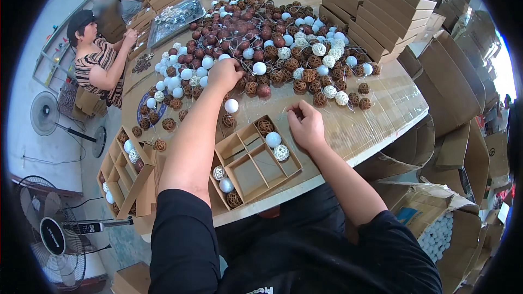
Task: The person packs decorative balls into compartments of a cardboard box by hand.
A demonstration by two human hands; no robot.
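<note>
My left hand (225,75) reaches to the near edge of a big heap of balls, fingers pinched together. What they hold, if anything, is hidden. A smooth white ball (259,69) is just right of its fingertips, and another white ball (231,105) lies below it. My right hand (306,126) is over the table, closed with fingers curled; I cannot make out anything in it. Between my forearms sits a divided cardboard box (251,178). One end holds a brown wicker ball (265,126), a pale blue ball (273,140) and a white wicker ball (281,153); three similar balls lie at the opposite end.
More divided boxes (120,176) with balls overlap at the left. The heap (239,35) mixes glossy dark red, white and wicker balls with wires. Stacked cartons (387,19) stand at the right, a metal tray (175,20) farther back. Co-workers (98,62) work along the table.
</note>
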